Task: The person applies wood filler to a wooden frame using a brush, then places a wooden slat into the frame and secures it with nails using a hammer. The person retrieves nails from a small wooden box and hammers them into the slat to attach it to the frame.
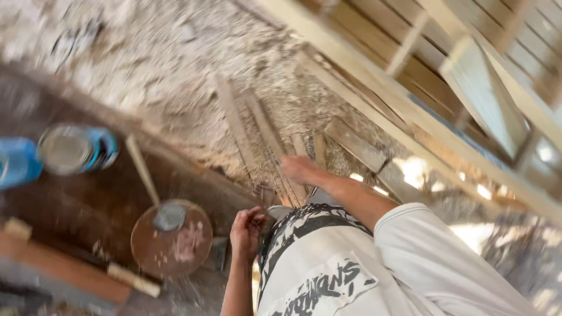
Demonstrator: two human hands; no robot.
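Head view, heavy motion blur, camera tilted.

Right hand [300, 169] reaches far, onto a bundle of thin weathered wooden slats [263, 140] lying on the sawdust-covered floor [164, 64]. Palm sits over the near ends of the slats, touching them. Fingers look curled down around the ends, but blur hides whether they actually grip: cannot tell.

Left hand [246, 231] is near, low in frame, just left of the person's white printed shirt [328, 269]. Fingers are clenched inward; something small and dark may be inside, too blurred to identify.

Slats run from the right hand away toward far-left, with short wood offcuts [351, 143] just right of them.

Left of the left hand: round brown wooden disc [172, 240] with a grey lump on top, and a pale stick [142, 169] leaning into it. Far left: clear plastic jar with blue lid [76, 149]. Right and far: pale timber frame [421, 111] of planks and battens.
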